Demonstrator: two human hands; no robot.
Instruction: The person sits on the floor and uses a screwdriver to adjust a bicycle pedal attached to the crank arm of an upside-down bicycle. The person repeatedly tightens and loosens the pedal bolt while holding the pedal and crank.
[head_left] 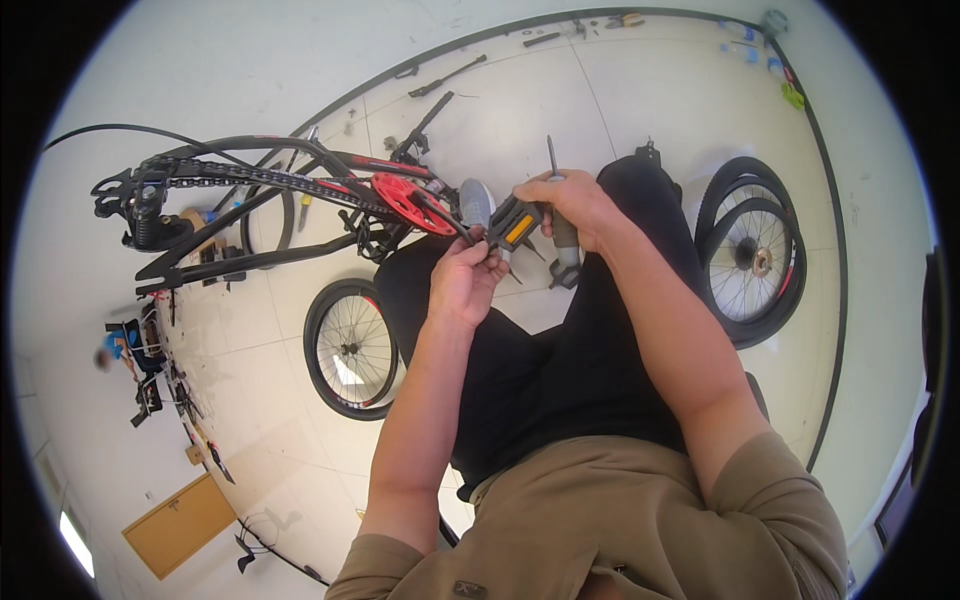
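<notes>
A black bicycle pedal (503,222) with an orange reflector sits between my hands, beside the end of the crank arm (440,215). My left hand (463,280) is closed around the pedal's axle end, its fingertips pinching where it meets the crank. My right hand (580,208) grips a screwdriver-like tool (565,235) with a thick grey body, a dark lower end and a thin shaft pointing away from me. The right thumb and forefinger also touch the pedal's far edge. The red chainring (405,203) and chain (270,183) belong to the black bike frame (240,264) on the left.
One wheel (350,348) lies left of my legs; two stacked wheels (750,250) lie on the right. My grey shoe (477,203) is beyond the pedal. Tools (541,40) and bottles (740,50) lie along the far wall. A cardboard-coloured panel (180,525) is at lower left.
</notes>
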